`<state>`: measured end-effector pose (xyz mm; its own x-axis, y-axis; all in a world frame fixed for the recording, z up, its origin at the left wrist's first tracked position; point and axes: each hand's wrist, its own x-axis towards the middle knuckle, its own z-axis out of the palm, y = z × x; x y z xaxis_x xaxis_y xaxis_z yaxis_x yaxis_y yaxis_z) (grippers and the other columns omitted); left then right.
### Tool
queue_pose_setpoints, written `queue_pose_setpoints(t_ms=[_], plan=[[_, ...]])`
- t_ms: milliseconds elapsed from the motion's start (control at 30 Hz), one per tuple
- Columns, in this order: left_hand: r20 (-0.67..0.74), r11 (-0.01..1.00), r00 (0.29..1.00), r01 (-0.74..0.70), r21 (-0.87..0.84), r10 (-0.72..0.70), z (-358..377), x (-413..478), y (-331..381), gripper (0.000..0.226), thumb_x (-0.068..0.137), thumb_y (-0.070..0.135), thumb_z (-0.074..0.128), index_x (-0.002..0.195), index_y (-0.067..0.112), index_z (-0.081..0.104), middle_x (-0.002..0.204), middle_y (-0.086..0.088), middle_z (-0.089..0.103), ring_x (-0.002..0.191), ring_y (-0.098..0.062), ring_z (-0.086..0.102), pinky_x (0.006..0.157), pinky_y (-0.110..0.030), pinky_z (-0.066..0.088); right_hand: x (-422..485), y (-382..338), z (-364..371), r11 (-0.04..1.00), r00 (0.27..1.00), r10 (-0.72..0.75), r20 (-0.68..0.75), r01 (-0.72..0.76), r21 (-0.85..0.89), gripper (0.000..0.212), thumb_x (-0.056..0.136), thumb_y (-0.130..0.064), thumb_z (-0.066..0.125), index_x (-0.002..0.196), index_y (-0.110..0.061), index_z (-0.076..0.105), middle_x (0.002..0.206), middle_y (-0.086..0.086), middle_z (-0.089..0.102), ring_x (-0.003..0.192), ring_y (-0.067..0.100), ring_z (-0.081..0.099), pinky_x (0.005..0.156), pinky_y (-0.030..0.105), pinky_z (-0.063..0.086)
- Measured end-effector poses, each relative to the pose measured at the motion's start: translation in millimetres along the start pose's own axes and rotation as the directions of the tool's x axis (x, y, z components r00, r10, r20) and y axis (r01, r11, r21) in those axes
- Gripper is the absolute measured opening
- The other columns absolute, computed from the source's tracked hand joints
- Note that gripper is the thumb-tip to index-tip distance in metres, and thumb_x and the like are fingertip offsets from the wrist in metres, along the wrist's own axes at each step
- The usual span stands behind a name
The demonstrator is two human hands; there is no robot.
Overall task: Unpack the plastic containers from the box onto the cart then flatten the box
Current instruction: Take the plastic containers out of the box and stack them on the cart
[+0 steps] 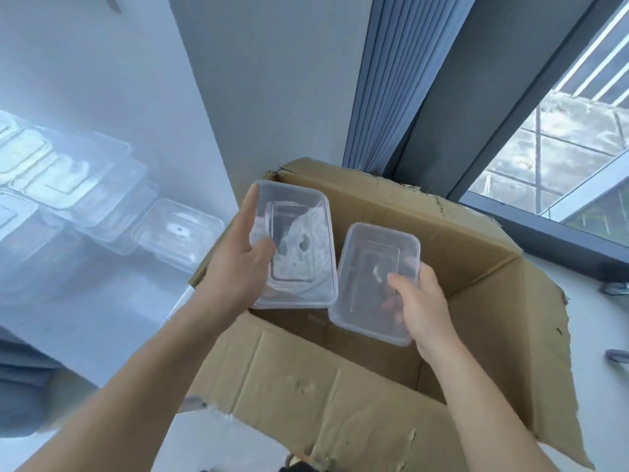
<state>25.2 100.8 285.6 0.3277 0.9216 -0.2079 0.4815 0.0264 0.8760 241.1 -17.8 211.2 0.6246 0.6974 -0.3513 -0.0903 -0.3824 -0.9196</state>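
The pale cart (pixel 85 301) carries blurred stacks of clear plastic containers (pixel 78 185) across its far left part, and one more container (pixel 177 233) lies near its right edge.

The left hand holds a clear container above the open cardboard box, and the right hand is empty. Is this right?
Not quite. The head view shows the right hand gripping a second clear container. The left hand does hold its container above the open cardboard box.

The left hand (pixel 235 267) and right hand (pixel 422 308) are bare. Both forearms (pixel 143 379) are bare, uncovered down to the frame's edge.
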Motion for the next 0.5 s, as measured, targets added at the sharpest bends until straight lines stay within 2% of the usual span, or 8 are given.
queue_pose_setpoints(t_ms=[100, 167, 233, 267, 367, 500], plan=[[-0.109, 0.998, 0.994, -0.018, -0.052, 0.013, -41.2, -23.5, -11.3, 0.059, 0.097, 0.017, 0.041, 0.124, 0.069, 0.044, 0.114, -0.008, 0.069, 0.098, -0.026, 0.067, 0.092, -0.043, 0.054, -43.4, -18.1, 24.3, 0.997, 0.998, -0.067, -0.011, 0.068, 0.043, 0.029, 0.093, -0.017, 0.060, 0.119, -0.028, 0.052, 0.105, -0.007, 0.065, 0.095, 0.017, 0.066, 0.074, 0.033, 0.052], [-0.159, 0.994, 0.987, -0.031, -0.105, 0.014, -72.3, -39.3, -26.1, 0.053, 0.098, 0.017, 0.041, 0.114, 0.066, 0.053, 0.123, -0.006, 0.063, 0.094, -0.021, 0.068, 0.082, -0.036, 0.058, -69.3, -27.7, 46.8, 0.993, 0.994, -0.105, 0.002, 0.105, 0.046, 0.028, 0.092, -0.016, 0.061, 0.113, -0.032, 0.053, 0.100, -0.009, 0.066, 0.090, 0.013, 0.067, 0.078, 0.037, 0.055], [-0.217, 0.987, 0.976, -0.048, -0.153, 0.014, -106.0, -59.1, -44.4, 0.049, 0.099, 0.014, 0.041, 0.121, 0.056, 0.055, 0.131, -0.003, 0.055, 0.079, -0.016, 0.071, 0.062, -0.026, 0.057, -95.1, -36.6, 74.8, 0.987, 0.987, -0.154, 0.043, 0.152, 0.051, 0.027, 0.091, -0.014, 0.061, 0.111, -0.032, 0.053, 0.099, -0.007, 0.067, 0.090, 0.015, 0.068, 0.078, 0.038, 0.057], [-0.244, 0.987, 0.970, -0.046, -0.153, 0.008, -123.8, -70.6, -54.5, 0.048, 0.098, 0.013, 0.042, 0.125, 0.051, 0.054, 0.133, 0.002, 0.052, 0.076, -0.014, 0.071, 0.058, -0.024, 0.056, -108.4, -40.0, 90.8, 0.984, 0.983, -0.171, 0.065, 0.168, 0.053, 0.028, 0.091, -0.013, 0.060, 0.112, -0.029, 0.053, 0.099, -0.005, 0.068, 0.091, 0.018, 0.068, 0.078, 0.040, 0.058], [-0.292, 0.982, 0.954, 0.013, -0.186, -0.068, -174.2, -108.5, -89.0, 0.045, 0.095, 0.016, 0.049, 0.125, 0.050, 0.053, 0.125, 0.007, 0.053, 0.070, -0.013, 0.070, 0.059, -0.027, 0.054, -148.5, -48.0, 141.4, 0.977, 0.970, -0.201, 0.138, 0.188, 0.101, 0.033, 0.092, -0.006, 0.058, 0.121, -0.020, 0.054, 0.109, 0.005, 0.069, 0.098, 0.025, 0.069, 0.083, 0.049, 0.059], [-0.308, 0.975, 0.937, 0.104, -0.198, -0.163, -228.2, -146.7, -128.9, 0.044, 0.092, 0.020, 0.054, 0.121, 0.053, 0.053, 0.120, 0.005, 0.058, 0.059, -0.013, 0.069, 0.060, -0.030, 0.044, -195.2, -47.4, 204.0, 0.966, 0.947, -0.252, 0.199, 0.235, 0.109, 0.040, 0.092, -0.008, 0.060, 0.126, -0.029, 0.052, 0.114, -0.002, 0.069, 0.104, 0.020, 0.068, 0.088, 0.050, 0.057]])
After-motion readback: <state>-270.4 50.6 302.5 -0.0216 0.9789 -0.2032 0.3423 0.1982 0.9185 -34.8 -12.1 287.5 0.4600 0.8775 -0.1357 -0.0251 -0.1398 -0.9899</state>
